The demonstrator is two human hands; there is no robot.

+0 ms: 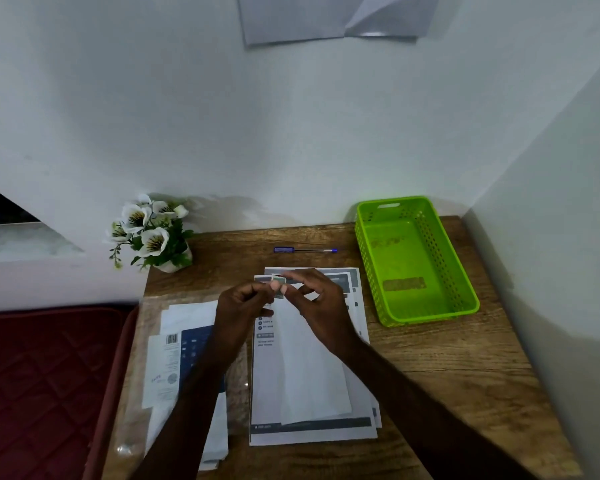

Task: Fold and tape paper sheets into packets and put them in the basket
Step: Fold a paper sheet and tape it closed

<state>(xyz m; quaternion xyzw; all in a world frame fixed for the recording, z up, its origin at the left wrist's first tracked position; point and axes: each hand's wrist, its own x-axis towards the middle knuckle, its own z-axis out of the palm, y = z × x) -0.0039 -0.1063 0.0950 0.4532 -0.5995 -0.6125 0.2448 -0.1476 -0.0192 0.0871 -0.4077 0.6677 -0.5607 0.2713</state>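
Observation:
A folded white paper sheet [312,368] lies lengthwise on a stack of printed sheets [312,433] in the middle of the wooden table [447,368]. Above its far end, my left hand [243,306] and my right hand [321,299] meet and together pinch a small piece of tape [278,280] between thumbs and fingertips. The green plastic basket [430,317] stands at the right of the table, apart from both hands, with nothing in it.
A blue pen [303,250] lies beyond the sheets. A pot of white artificial flowers [151,233] stands at the table's far left corner. Printed papers in a clear sleeve [174,362] lie left of the stack. Walls close off the back and right; a dark red mattress [45,382] is to the left.

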